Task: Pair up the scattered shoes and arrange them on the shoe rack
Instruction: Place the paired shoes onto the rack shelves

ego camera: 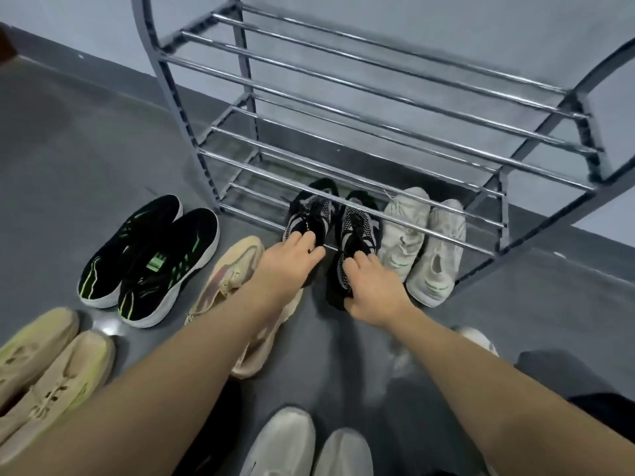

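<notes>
A metal shoe rack (343, 97) stands against the wall with bare upper shelves. On its lowest bars a pair of black and grey knit sneakers lies toes inward. My left hand (292, 259) grips the heel of the left sneaker (309, 211). My right hand (374, 290) grips the heel of the right sneaker (357, 228). A pale white pair (422, 242) sits right beside them on the same bars.
On the grey floor lie a black and green pair (147, 259) at left, a beige pair (44, 369) at lower left, a single tan shoe (237, 273) under my left forearm, and a light grey pair (309, 444) at the bottom edge.
</notes>
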{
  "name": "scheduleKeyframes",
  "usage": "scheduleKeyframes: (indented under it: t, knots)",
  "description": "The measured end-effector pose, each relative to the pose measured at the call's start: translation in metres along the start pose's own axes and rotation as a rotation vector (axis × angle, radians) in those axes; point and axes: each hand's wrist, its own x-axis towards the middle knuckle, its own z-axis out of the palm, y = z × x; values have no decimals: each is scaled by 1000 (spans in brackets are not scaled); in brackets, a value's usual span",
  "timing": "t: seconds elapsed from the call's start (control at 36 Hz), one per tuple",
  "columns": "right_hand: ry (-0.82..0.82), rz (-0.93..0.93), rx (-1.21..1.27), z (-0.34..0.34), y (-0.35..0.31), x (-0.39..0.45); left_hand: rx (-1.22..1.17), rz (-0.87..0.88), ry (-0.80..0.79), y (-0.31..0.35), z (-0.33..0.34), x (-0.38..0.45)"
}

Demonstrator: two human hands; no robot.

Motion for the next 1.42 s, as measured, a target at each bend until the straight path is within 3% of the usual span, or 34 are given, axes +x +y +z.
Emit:
scheduleKeyframes:
  t: [0.14, 0.31, 0.47, 0.61, 0.92, 1.19, 1.42]
  knots:
    - [118, 21, 66, 22, 13, 33, -8, 2, 216, 1, 36, 22]
    - [207, 106, 150, 36, 38, 62, -84, -104, 195, -4, 61, 54]
    - [144, 156, 227, 45, 47, 70, -91, -162, 77, -10, 89, 79]
    - [76, 93, 190, 51, 48, 75, -171, -307, -207, -5, 106, 80]
    - [-28, 10, -11, 66, 50, 78, -315, -427, -267, -4, 110, 86]
    - [5, 153, 11, 48, 44, 96, -382, -385, -154, -12, 109, 91]
    - [-11, 183, 7, 55, 47, 99, -461, -374, -309, -16, 110, 103]
